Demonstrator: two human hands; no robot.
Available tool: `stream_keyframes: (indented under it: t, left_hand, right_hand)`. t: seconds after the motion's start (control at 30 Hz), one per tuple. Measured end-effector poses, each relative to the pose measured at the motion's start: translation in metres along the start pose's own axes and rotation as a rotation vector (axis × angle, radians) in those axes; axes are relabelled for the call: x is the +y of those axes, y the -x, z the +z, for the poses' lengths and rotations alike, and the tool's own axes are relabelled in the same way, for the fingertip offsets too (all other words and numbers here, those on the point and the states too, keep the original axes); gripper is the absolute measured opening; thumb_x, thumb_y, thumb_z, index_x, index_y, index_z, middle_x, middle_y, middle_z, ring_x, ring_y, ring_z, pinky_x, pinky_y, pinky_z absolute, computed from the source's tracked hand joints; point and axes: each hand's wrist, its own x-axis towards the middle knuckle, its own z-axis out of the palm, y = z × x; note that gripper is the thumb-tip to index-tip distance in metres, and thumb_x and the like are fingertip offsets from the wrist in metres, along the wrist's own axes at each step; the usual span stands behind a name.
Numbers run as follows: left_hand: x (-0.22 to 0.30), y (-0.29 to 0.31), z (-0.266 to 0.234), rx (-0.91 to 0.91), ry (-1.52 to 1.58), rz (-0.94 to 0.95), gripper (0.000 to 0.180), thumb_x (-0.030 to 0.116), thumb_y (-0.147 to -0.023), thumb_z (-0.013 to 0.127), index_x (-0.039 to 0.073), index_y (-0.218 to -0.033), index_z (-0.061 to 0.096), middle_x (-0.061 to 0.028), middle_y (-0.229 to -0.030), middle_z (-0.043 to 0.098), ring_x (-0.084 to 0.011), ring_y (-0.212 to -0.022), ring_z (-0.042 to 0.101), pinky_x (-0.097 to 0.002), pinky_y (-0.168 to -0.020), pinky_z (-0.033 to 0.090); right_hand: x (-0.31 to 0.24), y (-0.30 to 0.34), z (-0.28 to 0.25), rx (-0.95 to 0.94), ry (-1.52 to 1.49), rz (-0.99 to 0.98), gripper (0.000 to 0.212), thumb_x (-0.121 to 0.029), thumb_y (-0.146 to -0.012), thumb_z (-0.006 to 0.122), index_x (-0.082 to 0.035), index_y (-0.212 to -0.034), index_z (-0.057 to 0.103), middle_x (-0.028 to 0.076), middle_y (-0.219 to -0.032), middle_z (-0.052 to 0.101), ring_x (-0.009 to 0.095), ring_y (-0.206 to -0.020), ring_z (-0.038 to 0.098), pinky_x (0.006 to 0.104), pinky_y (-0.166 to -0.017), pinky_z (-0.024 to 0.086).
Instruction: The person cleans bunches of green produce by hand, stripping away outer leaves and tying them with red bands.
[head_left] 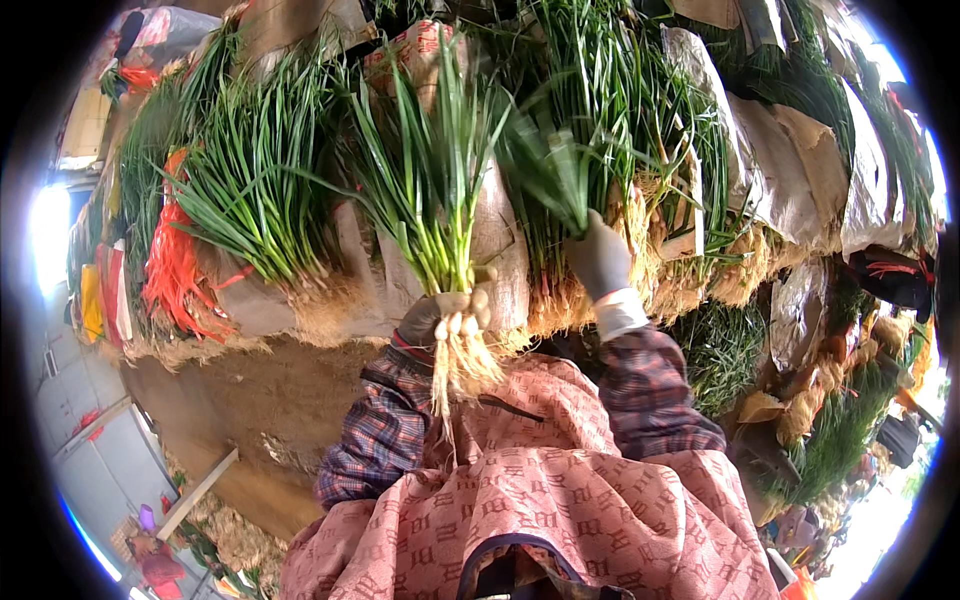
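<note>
My left hand (445,312), in a grey glove, is closed around a bunch of green onions (440,240) near the middle. Its long flat leaves point away from me, and pale bulbs and stringy roots (463,365) hang below the fingers. To the right, my gloved right hand (600,262) is closed on some green leaves (568,185), which are smeared by motion. Behind that hand, a thick row of the same plants (600,100) lies with roots toward me. Another loose pile of green onions (265,190) rests to the left of the held bunch.
Red plastic strips (172,260) hang at the left of the bench. Pale sacking (505,250) lies under and between the plants. More greens (840,440) and root bundles are at the right. A wooden board (200,490) juts up at lower left. A pink patterned apron (540,490) covers my lap.
</note>
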Motion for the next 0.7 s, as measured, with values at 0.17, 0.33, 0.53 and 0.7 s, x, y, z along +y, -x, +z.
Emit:
stream_keyframes:
  t: [0.17, 0.33, 0.53, 0.7]
  left_hand:
    - [-0.013, -0.009, 0.003, 0.318, -0.236, 0.035, 0.032, 0.014, -0.085, 0.062, -0.003, -0.112, 0.058, -0.0122, -0.091, 0.065, -0.0211, -0.077, 0.065, -0.0330, -0.076, 0.055]
    - [-0.020, -0.020, 0.003, 0.487, -0.290, 0.003, 0.033, 0.014, -0.084, 0.062, -0.003, -0.112, 0.059, -0.0101, -0.066, 0.061, -0.0247, -0.067, 0.063, -0.0371, -0.073, 0.055]
    - [-0.015, -0.010, 0.018, 0.432, -0.056, 0.070, 0.024, 0.011, -0.082, 0.063, -0.003, -0.101, 0.064, -0.0119, -0.074, 0.065, -0.0247, -0.078, 0.067, -0.0385, -0.072, 0.056]
    - [-0.014, -0.002, -0.002, 0.225, 0.025, 0.068, 0.025, 0.009, -0.078, 0.063, 0.004, -0.102, 0.059, -0.0157, -0.114, 0.059, -0.0229, -0.086, 0.063, -0.0369, -0.070, 0.057]
  right_hand:
    - [0.003, 0.000, 0.033, -0.173, -0.320, 0.061, 0.020, -0.021, -0.087, 0.059, -0.002, -0.092, 0.063, 0.008, -0.067, 0.064, 0.021, -0.054, 0.061, 0.0339, -0.050, 0.049]
    - [-0.020, 0.014, 0.015, -0.667, -1.172, 0.155, 0.016, -0.014, -0.083, 0.061, 0.001, -0.086, 0.061, 0.003, -0.061, 0.054, 0.013, -0.049, 0.052, 0.0262, -0.047, 0.043]
    - [-0.024, 0.012, -0.016, -0.443, -1.266, 0.070, 0.021, 0.000, -0.083, 0.056, -0.002, -0.104, 0.060, 0.005, -0.080, 0.064, 0.012, -0.062, 0.056, 0.0237, -0.058, 0.051]
    - [0.022, -0.002, -0.010, -0.307, -1.681, 0.036, 0.023, -0.012, -0.088, 0.049, 0.000, -0.106, 0.057, -0.002, -0.063, 0.047, 0.009, -0.047, 0.041, 0.0230, -0.042, 0.034]
